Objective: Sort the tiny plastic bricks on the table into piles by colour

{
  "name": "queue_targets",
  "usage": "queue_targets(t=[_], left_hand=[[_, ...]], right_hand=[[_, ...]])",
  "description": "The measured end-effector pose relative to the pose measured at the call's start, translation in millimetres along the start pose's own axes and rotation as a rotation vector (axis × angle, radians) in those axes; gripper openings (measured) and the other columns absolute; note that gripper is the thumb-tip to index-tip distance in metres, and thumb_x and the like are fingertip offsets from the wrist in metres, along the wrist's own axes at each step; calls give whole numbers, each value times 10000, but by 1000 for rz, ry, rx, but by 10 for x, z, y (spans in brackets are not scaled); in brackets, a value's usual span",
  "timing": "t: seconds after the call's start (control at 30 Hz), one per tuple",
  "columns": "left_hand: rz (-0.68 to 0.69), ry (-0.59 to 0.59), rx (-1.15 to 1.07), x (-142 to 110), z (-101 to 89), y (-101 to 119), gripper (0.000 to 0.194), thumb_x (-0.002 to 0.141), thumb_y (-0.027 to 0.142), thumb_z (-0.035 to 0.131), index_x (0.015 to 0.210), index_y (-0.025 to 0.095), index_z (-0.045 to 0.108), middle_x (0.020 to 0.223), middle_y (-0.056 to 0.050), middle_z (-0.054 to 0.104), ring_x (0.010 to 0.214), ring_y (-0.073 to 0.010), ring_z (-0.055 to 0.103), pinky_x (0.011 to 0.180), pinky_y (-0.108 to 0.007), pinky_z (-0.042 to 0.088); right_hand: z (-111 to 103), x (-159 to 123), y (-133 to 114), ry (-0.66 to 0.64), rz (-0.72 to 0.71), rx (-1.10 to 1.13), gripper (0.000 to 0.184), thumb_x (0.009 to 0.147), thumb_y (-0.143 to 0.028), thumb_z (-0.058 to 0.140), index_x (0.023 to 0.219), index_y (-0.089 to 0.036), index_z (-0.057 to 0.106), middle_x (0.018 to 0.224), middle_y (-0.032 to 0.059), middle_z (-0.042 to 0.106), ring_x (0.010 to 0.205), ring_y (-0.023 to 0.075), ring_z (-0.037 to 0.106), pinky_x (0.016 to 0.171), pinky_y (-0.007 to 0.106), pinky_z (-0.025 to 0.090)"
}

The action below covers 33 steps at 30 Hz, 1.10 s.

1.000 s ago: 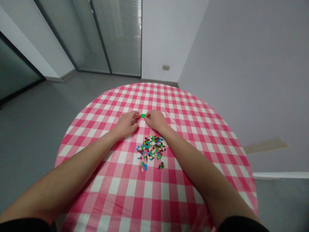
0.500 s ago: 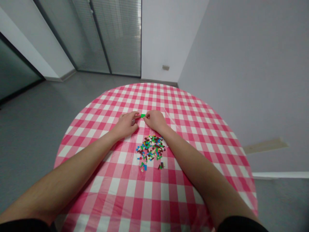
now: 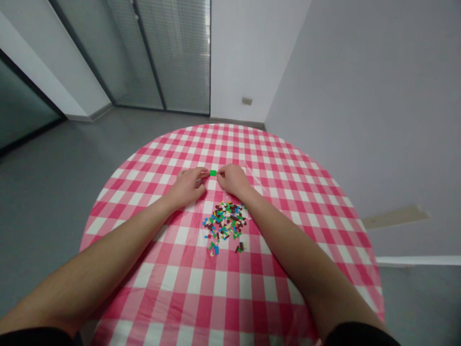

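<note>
Curled fingers point(image 3: 202, 171) of left hand point(image 3: 186, 188) and right hand point(image 3: 233, 180) either side of a green plastic brick point(image 3: 212, 173), any pinch impossible to tell, above scattered bricks point(image 3: 225, 226) on the gingham counter point(image 3: 201, 288).

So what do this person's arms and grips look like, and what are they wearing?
The left grip and right grip are bare hands, with no gloves, and no rings or watches show. The left forearm and right forearm are bare too, with no cables. A black left sleeve and a black right sleeve show at the bottom edge of the view.
</note>
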<state>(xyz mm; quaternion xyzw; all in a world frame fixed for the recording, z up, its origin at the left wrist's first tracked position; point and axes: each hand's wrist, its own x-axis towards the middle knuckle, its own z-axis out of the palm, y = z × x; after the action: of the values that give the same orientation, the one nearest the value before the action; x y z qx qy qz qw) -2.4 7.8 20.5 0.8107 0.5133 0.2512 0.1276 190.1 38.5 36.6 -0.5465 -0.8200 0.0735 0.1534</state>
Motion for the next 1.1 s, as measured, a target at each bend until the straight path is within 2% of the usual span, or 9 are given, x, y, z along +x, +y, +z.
queue_targets(t=[0.33,0.67,0.87,0.93,1.03,1.1], left_hand=[[-12,-23,14,-2,-4,9,497,795,174,567,1292,170,573,1288,-152,684,1208,-318,625,1070,-503,407],[-8,-15,3,-2,-7,11,479,784,177,568,1263,190,581,1282,-147,687,1205,-324,625,1072,-522,397],[-6,-16,-6,-2,-20,10,414,807,186,545,1217,201,603,1243,-110,707,1174,-299,632,1062,-505,404],[-14,-4,-4,0,-32,2,359,820,205,544,1170,204,623,1174,-97,724,1112,-285,647,1021,-480,433],[29,-2,-25,1,-57,6,246,834,232,561,1055,196,664,1002,-83,734,962,-255,659,930,-430,468],[82,-68,-63,-5,-81,35,171,835,226,561,949,188,683,875,-65,718,836,-222,646,825,-375,482]], right_hand=[[-10,-2,-18,-5,-18,-14,271,927,-187,535,861,-167,797,892,113,782,779,197,651,675,293,387],[1,2,-11,-6,-24,1,278,932,-198,527,884,-172,800,916,115,781,824,210,667,717,291,424],[-101,1,-9,-29,10,66,267,927,-201,544,944,-173,809,948,111,792,826,205,681,722,292,435],[-191,-10,6,-70,-9,114,257,907,-180,557,945,-174,811,940,99,794,808,188,679,713,282,435],[-373,-54,39,-219,-103,187,220,842,-134,603,898,-182,810,884,66,793,752,160,668,675,261,430],[-506,-102,62,-341,-159,195,199,791,-108,639,855,-192,807,846,43,789,722,151,664,645,251,425]])
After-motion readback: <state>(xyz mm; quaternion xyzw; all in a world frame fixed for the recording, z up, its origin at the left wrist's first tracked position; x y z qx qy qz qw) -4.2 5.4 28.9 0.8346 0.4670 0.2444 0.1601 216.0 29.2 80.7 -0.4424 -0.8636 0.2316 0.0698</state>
